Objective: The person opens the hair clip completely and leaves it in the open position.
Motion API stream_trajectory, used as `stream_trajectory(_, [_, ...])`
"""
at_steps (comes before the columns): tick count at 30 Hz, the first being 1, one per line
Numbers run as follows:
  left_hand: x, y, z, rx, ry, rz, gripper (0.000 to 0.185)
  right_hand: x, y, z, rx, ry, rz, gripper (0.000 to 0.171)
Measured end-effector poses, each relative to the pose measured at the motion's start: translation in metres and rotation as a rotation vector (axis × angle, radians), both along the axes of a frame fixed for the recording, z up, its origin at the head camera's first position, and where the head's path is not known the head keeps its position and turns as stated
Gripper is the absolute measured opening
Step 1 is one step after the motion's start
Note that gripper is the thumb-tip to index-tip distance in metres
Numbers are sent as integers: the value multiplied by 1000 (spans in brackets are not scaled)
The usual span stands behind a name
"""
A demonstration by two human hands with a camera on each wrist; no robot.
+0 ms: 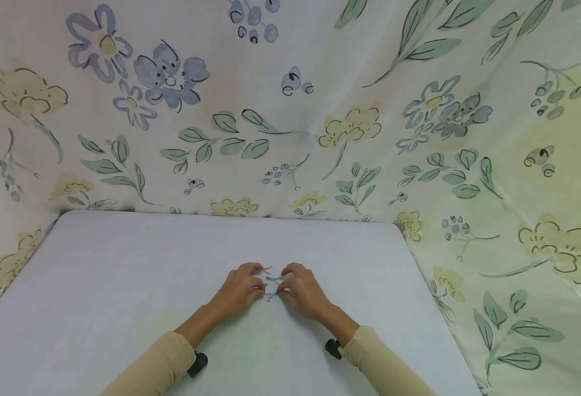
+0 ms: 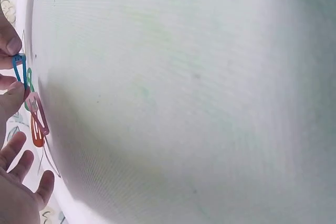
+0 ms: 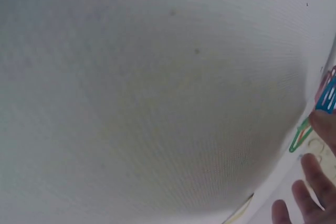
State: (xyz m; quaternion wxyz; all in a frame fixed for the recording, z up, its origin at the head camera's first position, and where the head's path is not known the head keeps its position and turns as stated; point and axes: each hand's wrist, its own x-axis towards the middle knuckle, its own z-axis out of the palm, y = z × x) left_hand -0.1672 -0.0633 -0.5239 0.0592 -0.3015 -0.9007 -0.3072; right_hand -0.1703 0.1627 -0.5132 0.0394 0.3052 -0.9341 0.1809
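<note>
A blue snap hair clip (image 2: 19,69) spans the space between my two hands. The right hand (image 1: 302,289) pinches its wide end with the thumb (image 3: 323,121). At the narrow end, the left hand (image 1: 238,286) pinches with thumb and finger; its other fingers (image 2: 46,184) are spread. A pink hair clip (image 2: 39,115) hangs right beside the left thumb, and an orange one (image 2: 37,134) overlaps it in the left wrist view. Near the right fingertips is a green hair clip (image 3: 300,136). Fingers partly hide where the clips meet.
Both hands are over the middle of a white table (image 1: 122,275). A floral cloth (image 1: 290,110) hangs behind it and along its sides. A dark wrist camera (image 1: 198,364) sits at the left sleeve, another camera (image 1: 333,348) at the right.
</note>
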Motion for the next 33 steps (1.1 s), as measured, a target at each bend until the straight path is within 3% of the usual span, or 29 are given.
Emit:
stream_trajectory(8, [1,1,5,25,-5,-1,5,-1,7,3,-10,-10,-5,9])
stream_trajectory(19, [-9,14,10,92,-46,-9,6,-15,38,1,-98,-58,-192,27])
stream_trajectory(25, [-13,25,13,92,-120,5,19,-20,54,-1,-123,-81,-260,27])
stream_trajectory(33, [-22,44,14,120,-231,44,36,-23,68,-8,-165,-107,-251,15])
